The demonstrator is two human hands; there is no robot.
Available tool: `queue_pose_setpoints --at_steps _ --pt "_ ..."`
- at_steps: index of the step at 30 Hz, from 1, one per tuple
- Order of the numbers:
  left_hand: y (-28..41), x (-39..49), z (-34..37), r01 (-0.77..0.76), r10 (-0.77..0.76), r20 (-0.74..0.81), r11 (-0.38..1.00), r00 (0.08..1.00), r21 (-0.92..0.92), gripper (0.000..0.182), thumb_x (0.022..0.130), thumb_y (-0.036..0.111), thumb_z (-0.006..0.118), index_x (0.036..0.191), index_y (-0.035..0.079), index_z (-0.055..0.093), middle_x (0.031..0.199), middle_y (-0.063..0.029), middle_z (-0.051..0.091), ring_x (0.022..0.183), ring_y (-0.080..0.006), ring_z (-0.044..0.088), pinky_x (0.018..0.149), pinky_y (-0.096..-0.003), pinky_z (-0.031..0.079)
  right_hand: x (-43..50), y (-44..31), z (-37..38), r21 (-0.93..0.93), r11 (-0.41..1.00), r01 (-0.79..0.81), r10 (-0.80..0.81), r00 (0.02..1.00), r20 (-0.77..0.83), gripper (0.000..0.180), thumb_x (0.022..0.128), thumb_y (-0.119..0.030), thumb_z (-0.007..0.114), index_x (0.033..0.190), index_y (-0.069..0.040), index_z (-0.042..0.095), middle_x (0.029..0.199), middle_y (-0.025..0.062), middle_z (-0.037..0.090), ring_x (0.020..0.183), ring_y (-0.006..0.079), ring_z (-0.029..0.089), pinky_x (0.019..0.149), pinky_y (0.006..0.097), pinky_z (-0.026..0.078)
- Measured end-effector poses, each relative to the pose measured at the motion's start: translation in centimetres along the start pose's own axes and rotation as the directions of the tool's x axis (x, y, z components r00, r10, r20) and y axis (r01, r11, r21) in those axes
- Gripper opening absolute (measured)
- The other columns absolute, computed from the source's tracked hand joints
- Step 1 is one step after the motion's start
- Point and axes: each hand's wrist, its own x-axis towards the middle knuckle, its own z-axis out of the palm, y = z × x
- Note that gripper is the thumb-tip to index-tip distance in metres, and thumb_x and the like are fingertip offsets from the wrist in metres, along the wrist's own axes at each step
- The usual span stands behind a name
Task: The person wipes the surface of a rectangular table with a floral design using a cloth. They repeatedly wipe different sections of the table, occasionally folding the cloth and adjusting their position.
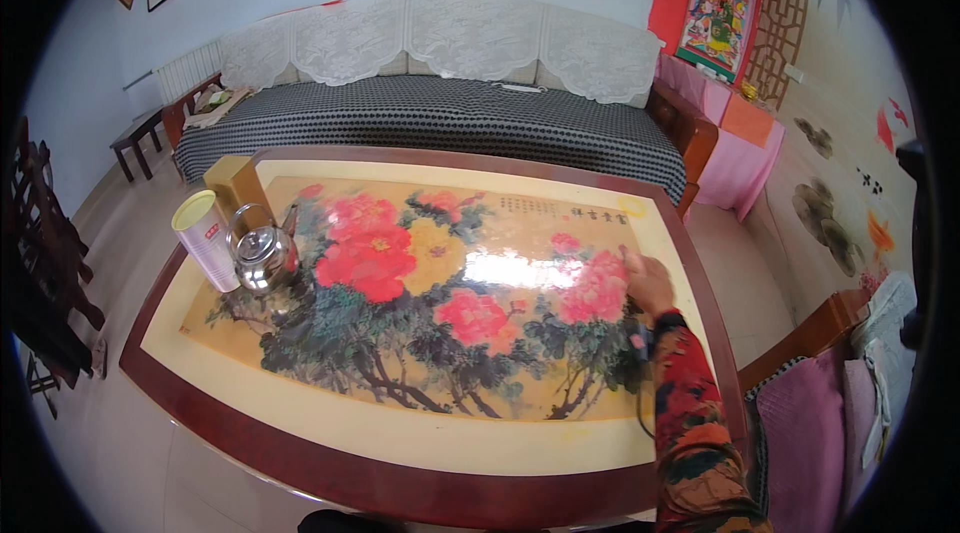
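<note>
My right hand [649, 282] reaches in from the lower right, in a red, black and orange patterned sleeve [686, 383]. It is over the right part of a coffee table [420, 480], beside a pink printed peony [600, 285]. The hand is blurred, and its fingers point away from me and to the left. Whether it holds anything does not show. My left hand is out of view. At the table's left end a shiny metal kettle [264, 263] stands beside a pale canister with a yellow-green lid [206, 240]. Behind them is a gold box [238, 191].
Beyond the table stands a long sofa [427, 109] with a dark checked cover and white lace. A pink-cushioned seat [802, 413] is close on my right. At the left are a carved dark wooden chair [60, 248] and a small dark stool [139, 135]. A dark curved cord [642, 417] shows by the sleeve.
</note>
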Motion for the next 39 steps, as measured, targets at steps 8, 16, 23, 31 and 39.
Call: queue_pose_setpoints --at_steps 8,16,23,31,39 --pt "-0.5 0.4 3.1 0.042 -0.015 -0.163 0.986 0.986 0.161 0.03 0.09 0.023 0.064 0.111 0.002 0.066 0.108 -0.0226 0.068 0.099 -0.0388 0.066 0.084 -0.0477 0.054 -15.0 14.0 -8.8 -0.309 0.831 -0.463 0.514 0.85 0.11 0.046 0.103 -0.031 0.038 0.135 -0.008 0.06 0.13 0.0214 0.066 0.116 0.0452 0.06 0.105 0.0519 0.045" --pt "2.8 -1.0 1.0 0.019 0.009 -0.171 0.987 0.985 0.162 0.024 0.087 0.023 0.066 0.102 0.005 0.068 0.096 -0.0199 0.07 0.086 -0.0405 0.068 0.078 -0.05 0.056 -19.8 11.8 -9.3 -0.511 0.724 -0.464 0.577 0.813 0.078 0.053 0.099 -0.03 0.045 0.148 -0.011 0.049 0.14 0.0155 0.061 0.128 0.0383 0.055 0.109 0.0537 0.04" --pt "5.0 -3.3 -0.6 -0.05 0.104 -0.213 0.968 0.971 0.245 0.021 0.086 0.024 0.067 0.099 0.007 0.068 0.091 -0.0176 0.068 0.083 -0.0373 0.068 0.074 -0.0485 0.055 -11.4 -1.9 -5.9 -0.151 0.96 -0.236 0.224 0.97 -0.091 0.017 0.09 -0.02 0.054 0.088 -0.005 0.06 0.082 0.0234 0.069 0.08 0.0486 0.065 0.075 0.0602 0.05" --pt "3.9 -4.4 0.0 0.05 0.058 -0.309 0.943 0.949 0.329 0.025 0.085 0.024 0.067 0.104 0.008 0.069 0.092 -0.0146 0.069 0.084 -0.0354 0.067 0.076 -0.0474 0.054 -1.3 -28.0 4.1 0.324 0.944 0.058 -0.073 0.997 0.033 0.021 0.092 -0.019 0.051 0.103 -0.003 0.059 0.097 0.0226 0.068 0.096 0.045 0.062 0.09 0.0535 0.048" --pt "1.2 -5.0 0.8 0.011 0.085 -0.332 0.96 0.939 0.278 0.046 0.094 0.027 0.06 0.134 0.008 0.053 0.121 -0.0193 0.062 0.108 -0.0366 0.062 0.093 -0.0467 0.049 -8.4 -51.9 4.0 0.345 0.831 0.437 -0.457 0.889 -0.026 0.056 0.086 -0.033 0.062 0.134 -0.004 0.056 0.135 0.018 0.058 0.135 0.0392 0.047 0.109 0.0507 0.04"
